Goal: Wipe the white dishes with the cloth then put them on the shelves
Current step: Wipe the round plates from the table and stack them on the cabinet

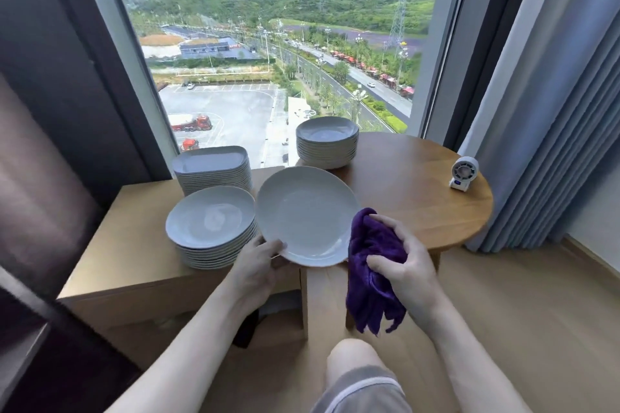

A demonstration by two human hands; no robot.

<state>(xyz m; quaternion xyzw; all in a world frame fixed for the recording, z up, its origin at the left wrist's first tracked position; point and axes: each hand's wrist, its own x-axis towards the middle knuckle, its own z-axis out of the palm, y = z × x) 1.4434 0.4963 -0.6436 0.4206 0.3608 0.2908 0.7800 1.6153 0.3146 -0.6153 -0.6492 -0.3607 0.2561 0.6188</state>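
My left hand (260,265) grips the near rim of a white plate (307,214) and holds it tilted up above the table edge. A bunched purple cloth (370,265) is held in my right hand (402,258), and it touches the plate's right rim while its ends hang down. A stack of round white plates (211,228) sits just left of the held plate. Behind it stands a stack of squarish white dishes (213,168). A third stack of white bowls (327,141) rests at the back of the round table.
The stacks stand on a light wooden cabinet (134,245) and a round wooden table (419,184) by a large window. A small white fan (464,173) sits at the table's right. Grey curtains (543,111) hang on the right. A dark shelf unit (27,329) is at the lower left.
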